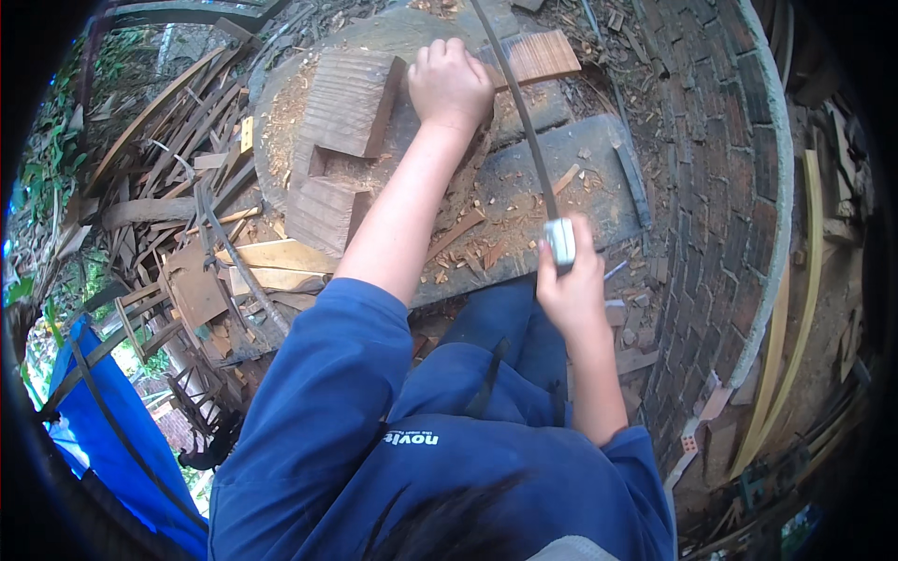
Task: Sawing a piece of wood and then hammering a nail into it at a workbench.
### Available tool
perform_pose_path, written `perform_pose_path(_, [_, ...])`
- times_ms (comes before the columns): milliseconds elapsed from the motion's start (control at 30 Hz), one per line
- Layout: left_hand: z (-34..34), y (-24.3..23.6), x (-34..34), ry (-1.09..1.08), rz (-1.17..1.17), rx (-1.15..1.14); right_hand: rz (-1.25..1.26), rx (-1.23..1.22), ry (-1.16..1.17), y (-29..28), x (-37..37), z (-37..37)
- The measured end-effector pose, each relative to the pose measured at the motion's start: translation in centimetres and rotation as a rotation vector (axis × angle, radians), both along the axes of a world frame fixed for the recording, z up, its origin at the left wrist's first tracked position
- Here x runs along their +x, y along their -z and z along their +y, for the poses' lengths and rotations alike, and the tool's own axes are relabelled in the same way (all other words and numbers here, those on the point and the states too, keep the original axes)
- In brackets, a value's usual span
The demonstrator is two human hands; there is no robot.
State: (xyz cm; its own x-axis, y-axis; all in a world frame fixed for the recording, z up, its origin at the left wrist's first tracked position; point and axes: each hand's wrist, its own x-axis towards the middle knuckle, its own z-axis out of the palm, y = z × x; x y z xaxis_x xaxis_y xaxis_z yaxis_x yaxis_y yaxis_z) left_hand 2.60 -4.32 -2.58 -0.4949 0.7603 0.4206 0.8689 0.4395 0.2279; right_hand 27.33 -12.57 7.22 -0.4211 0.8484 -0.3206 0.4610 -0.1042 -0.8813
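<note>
My right hand (577,285) grips the pale, blocky handle (560,240) of a long-bladed tool. Its narrow dark blade (524,112) runs up past the top of the view; whether it is a saw or a knife I cannot tell. Beyond the notched wood block, my left hand (452,86) is closed, knuckles up, next to a light brown wooden board (538,58). What those fingers hold is hidden. The blade crosses in front of the board, just right of my left hand. Left of my left forearm sits the thick block (341,103), with a square notch cut in it.
Wood chips and sawdust cover the grey work slab (599,178) and the round surface under the block. Scrap wood (201,131) is heaped at the left, near a blue tarp (126,430). A low brick wall (720,187) curves along the right, with long strips (795,299) beyond it.
</note>
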Motion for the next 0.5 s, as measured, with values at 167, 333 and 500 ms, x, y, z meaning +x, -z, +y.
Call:
perform_pose_path(167, [0.1, 0.1, -0.1, 0.011, 0.025, -0.049, -0.02, 0.072, -0.005, -2.0, 3.0, -3.5])
perform_pose_path(333, [0.4, 0.3, -0.5, 0.001, 0.05, -0.047, -0.052, 0.004, 0.002, 1.3, 5.7, -3.5])
perform_pose_path(500, [0.8, 0.2, -0.3, -0.052, 0.077, -0.097, -0.038, 0.067, -0.075, 1.2, 6.4, -3.8])
